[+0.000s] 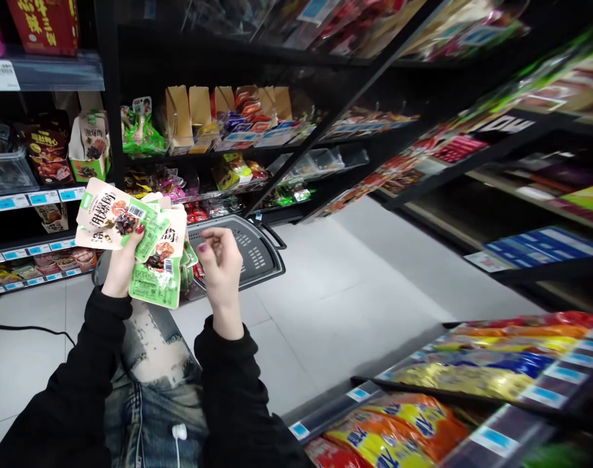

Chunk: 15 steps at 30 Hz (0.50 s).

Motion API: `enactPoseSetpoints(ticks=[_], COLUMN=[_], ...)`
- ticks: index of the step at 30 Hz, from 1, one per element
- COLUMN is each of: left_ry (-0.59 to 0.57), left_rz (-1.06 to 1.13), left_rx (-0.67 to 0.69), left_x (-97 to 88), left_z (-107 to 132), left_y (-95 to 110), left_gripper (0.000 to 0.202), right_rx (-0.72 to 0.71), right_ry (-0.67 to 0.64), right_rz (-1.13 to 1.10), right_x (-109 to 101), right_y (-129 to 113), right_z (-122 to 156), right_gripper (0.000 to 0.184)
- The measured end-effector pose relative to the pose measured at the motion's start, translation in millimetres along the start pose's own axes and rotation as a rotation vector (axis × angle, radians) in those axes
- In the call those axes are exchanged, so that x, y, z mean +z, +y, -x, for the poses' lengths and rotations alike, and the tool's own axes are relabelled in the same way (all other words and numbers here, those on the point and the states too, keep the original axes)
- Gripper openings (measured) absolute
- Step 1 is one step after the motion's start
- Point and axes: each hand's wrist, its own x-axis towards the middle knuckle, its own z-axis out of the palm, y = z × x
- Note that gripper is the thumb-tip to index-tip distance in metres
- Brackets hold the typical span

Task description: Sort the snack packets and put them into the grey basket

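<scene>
My left hand (125,263) pinches a fanned bunch of flat snack packets, cream above and green below, with pictures of dark food and barcodes. One snack packet (112,211) tilts out to the left under my thumb; another packet (158,263) stands more upright at the right of the bunch. More packet edges show behind them. Just right of the bunch, my right hand (221,265) is raised with its fingers loosely curled and the thumb a little apart. Nothing shows in it. A similar packet box (89,146) stands on the shelf at left.
A dark shopping basket (247,250) with a handle sits on the tiled floor (306,305) beyond my right hand. Stocked shelves (238,146) run ahead and along the right. Bagged snacks (393,429) fill a low rack at lower right. A white earbud (179,431) hangs over my jeans.
</scene>
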Motion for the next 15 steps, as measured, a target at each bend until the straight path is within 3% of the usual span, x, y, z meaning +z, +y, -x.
enactPoseSetpoints(ticks=[2,5,9,15], left_ry=[0.03,0.09,0.081,0.062], left_rz=[-0.011,-0.014,0.02,0.046], left_rx=[-0.002,-0.024,-0.012,0.018], left_x=[2.2,4.1,3.6,3.2], left_z=[0,-1,-2,-2], left_y=[-3,-5,-4,-5], left_gripper=[0.038,0.034,0.035,0.042], right_rx=[-0.034,0.043,0.165,0.235], right_ry=[0.011,-0.101,-0.194,-0.123], right_rz=[0.129,0.24,0.093,-0.143], right_x=[4,9,13,12], right_y=[-12,-22,-21,-22], right_z=[5,10,12,10], right_gripper=[0.033,0.03,0.025,0.02])
